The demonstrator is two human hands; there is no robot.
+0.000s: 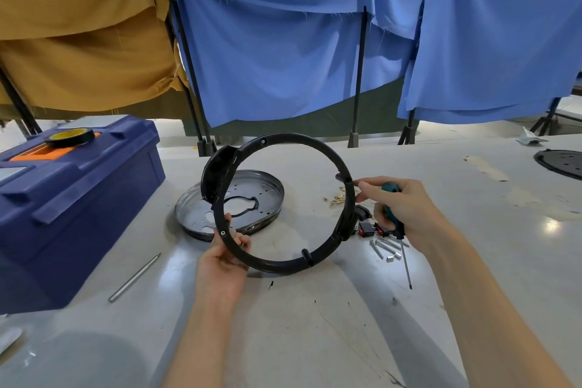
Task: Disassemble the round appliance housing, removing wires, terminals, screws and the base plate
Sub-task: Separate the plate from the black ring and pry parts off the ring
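Note:
A black round housing ring [327,154] stands tilted on the table, its lower edge touching the surface. My left hand [225,250] grips the ring's lower left rim. My right hand [400,209] holds a green-handled screwdriver [406,264] with its shaft pointing down, while its thumb and forefinger touch the ring's right rim. A metal base plate [252,192] lies flat behind the ring. Loose silver screws [385,249], gold terminals [337,198] and small black and red switch parts [367,227] lie to the right of the ring.
A blue toolbox [78,198] with a roll of black tape [70,137] on its lid stands at the left. A thin metal rod [135,277] lies in front of it. Another black round plate [560,162] sits at the far right. Cloth hangs on black stands behind the table.

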